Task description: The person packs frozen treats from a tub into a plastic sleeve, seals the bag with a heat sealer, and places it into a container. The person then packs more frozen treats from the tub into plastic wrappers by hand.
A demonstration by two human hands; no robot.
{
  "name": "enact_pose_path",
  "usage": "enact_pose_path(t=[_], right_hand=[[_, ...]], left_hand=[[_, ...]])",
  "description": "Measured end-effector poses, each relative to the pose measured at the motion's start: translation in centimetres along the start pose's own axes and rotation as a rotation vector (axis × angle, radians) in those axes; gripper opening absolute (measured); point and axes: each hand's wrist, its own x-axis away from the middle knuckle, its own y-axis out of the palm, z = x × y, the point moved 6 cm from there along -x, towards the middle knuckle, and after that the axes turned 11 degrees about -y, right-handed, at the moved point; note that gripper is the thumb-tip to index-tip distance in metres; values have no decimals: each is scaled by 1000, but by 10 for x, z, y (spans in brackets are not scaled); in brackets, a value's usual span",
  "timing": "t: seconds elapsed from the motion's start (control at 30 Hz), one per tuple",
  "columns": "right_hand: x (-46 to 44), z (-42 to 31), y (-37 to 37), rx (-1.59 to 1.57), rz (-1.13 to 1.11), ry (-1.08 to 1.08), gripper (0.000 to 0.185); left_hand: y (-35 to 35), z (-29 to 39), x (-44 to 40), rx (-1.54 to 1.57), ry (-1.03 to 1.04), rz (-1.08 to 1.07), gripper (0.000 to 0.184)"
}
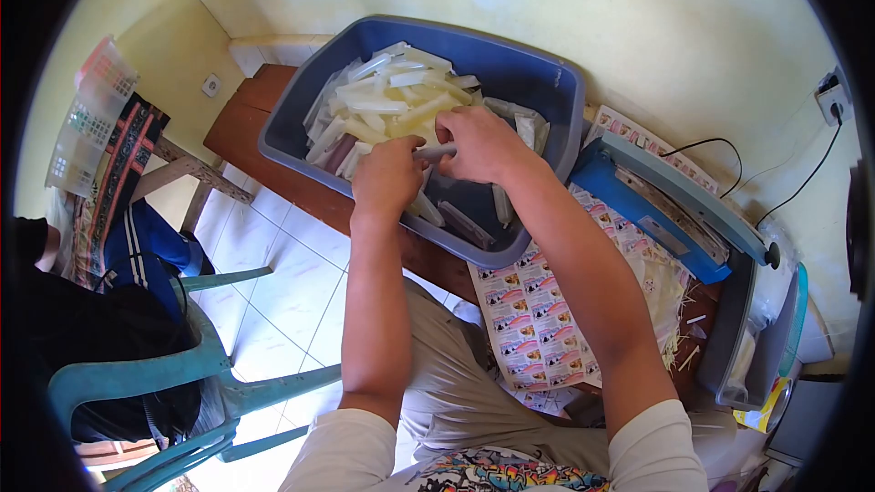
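Both my hands are over a blue-grey plastic tub (570,105). A thin, purplish-grey filled plastic tube (436,153) spans the gap between them. My left hand (387,178) is closed around one end of it. At the other end, the fingers of my right hand (474,144) are bent and pinch the tube. Beneath and behind them lies a heap of pale yellow-white plastic tubes (396,96). Some greyish tubes (467,223) rest on the tub's floor near its front wall.
The tub stands on a brown wooden bench (241,118). To its right, a blue sealing machine (652,219) sits by printed sheets (524,323). A grey bin (729,346) is farther right. At left, a green plastic chair (137,374) stands beside a seated person.
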Motion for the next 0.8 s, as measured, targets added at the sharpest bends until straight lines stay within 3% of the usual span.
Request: enact_pose_path(t=[0.17, 0.37, 0.6, 0.8], right_hand=[[-4, -11, -21, -209, 389, -261, 29], [8, -13, -42, -294, 573, -255, 26], [74, -30, -83, -126, 734, -256, 32], [174, -43, -126, -4, 797, -155, 33]], left_hand=[[-6, 3, 3, 68, 27, 167, 30], [-14, 14, 9, 420, 244, 412, 32], [-16, 57, 40, 574, 427, 463, 34], [-7, 119, 94, 590, 806, 401, 36]])
